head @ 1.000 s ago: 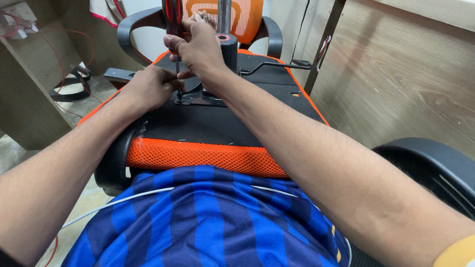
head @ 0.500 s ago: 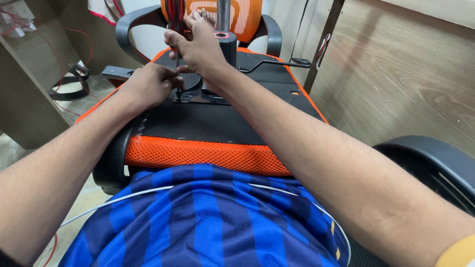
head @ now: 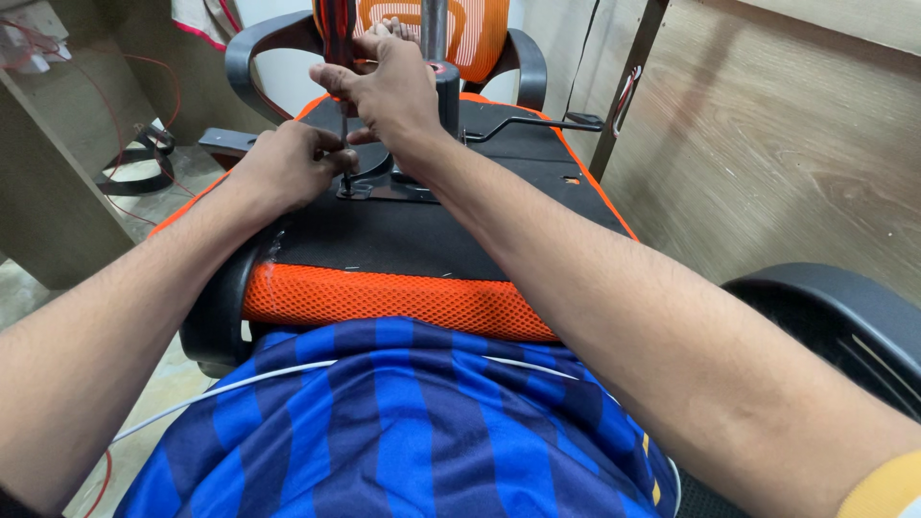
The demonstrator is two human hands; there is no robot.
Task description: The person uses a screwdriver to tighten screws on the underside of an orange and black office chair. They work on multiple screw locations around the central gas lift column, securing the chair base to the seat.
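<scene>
Both hands are staying put since earlier: right hand point(head: 389, 86) is gripping the upright screwdriver point(head: 338, 58), left hand point(head: 288, 165) is pinching its tip on the chair base plate point(head: 384, 182).

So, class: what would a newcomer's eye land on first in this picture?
Both hands meet at centre top: the right hand grips a screwdriver held upright, and the left hand steadies its tip at the metal plate. Beneath them lies an upturned chair seat, black with bright orange mesh edging.
</scene>
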